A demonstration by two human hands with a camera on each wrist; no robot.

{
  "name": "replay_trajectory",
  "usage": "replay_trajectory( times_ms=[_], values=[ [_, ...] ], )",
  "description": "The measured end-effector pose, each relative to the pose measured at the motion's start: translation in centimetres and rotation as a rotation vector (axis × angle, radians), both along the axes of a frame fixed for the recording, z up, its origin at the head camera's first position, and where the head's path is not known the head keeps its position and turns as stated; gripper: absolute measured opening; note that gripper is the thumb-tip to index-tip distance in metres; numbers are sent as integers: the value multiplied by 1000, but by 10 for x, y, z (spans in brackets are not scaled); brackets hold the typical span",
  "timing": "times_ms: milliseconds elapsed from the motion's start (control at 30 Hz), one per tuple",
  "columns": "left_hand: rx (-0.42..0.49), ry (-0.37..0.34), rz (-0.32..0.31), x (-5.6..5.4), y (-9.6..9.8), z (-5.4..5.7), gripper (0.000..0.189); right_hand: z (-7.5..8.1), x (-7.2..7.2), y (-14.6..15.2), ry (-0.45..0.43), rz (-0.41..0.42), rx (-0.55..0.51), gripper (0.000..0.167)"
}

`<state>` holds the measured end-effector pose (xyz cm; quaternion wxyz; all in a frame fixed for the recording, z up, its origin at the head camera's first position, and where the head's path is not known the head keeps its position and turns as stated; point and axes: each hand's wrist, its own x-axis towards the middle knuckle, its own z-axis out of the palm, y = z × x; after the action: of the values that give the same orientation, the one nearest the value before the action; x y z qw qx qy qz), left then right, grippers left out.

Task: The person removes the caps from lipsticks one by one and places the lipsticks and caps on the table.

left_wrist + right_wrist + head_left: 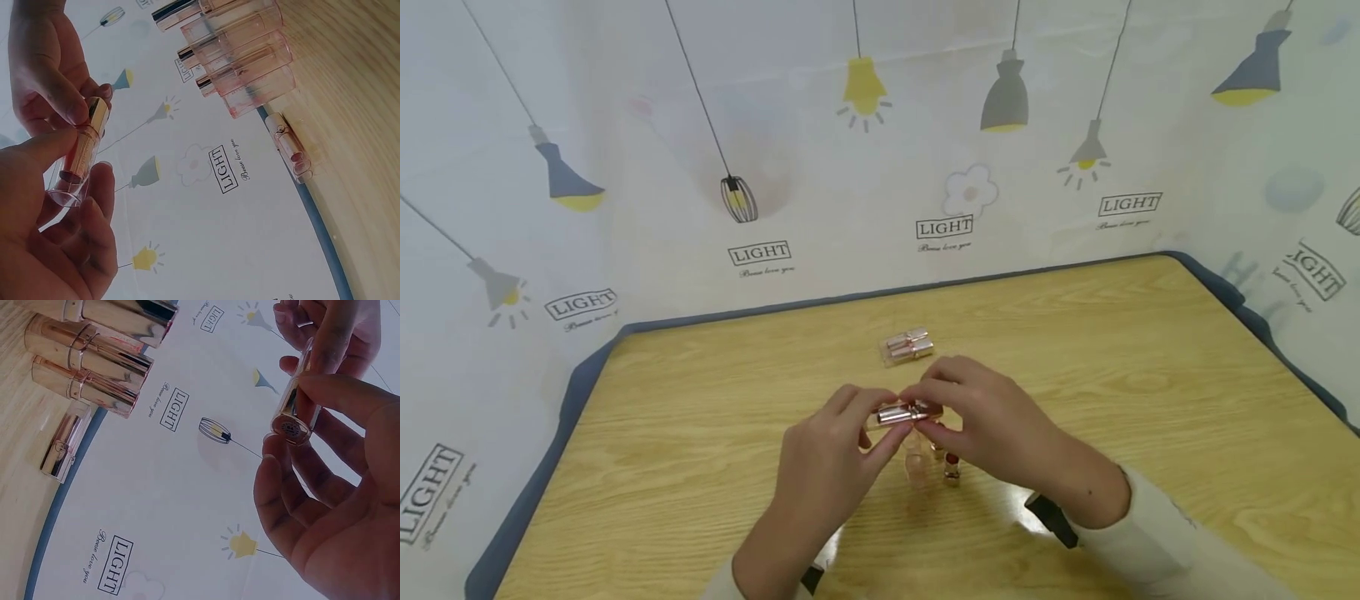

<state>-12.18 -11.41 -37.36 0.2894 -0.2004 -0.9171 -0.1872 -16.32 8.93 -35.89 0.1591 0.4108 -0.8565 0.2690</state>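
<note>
Both hands meet on one lipstick [895,413], a shiny rose-gold tube held level above the table. My left hand [823,454] pinches its left end between thumb and fingers. The right hand [1000,421] pinches the other end, fingertips close to the left hand's. In the left wrist view the lipstick's clear cap [65,195] surrounds one end of the tube, near the left fingers [100,225]. In the right wrist view the tube's round base [291,427] shows beside the right thumb.
Several lipsticks [952,471] and clear pieces [917,468] stand on the wood-grain table [700,400] just beneath the hands. Farther back, two rose-gold tubes [912,343] lie side by side in clear plastic. A lamp-printed white sheet [850,192] rises behind the table.
</note>
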Motion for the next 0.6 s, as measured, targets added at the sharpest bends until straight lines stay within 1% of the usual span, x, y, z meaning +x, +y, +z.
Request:
replay_trajectory(
  times_ms=[167, 300, 400, 600],
  values=[
    [-7, 56, -18, -1, -1, -1, 26, -1, 0, 1, -4, -3, -4, 27],
    [9, 89, -38, -2, 0, -2, 25, -1, -2, 2, -13, -8, -6, 26],
    [14, 93, -48, -1, 0, -2, 25, -1, -2, 4, -35, 3, -6, 24],
    [10, 81, -45, -1, 1, -2, 26, 1, -4, 7, -87, 17, -1, 24]
  ],
)
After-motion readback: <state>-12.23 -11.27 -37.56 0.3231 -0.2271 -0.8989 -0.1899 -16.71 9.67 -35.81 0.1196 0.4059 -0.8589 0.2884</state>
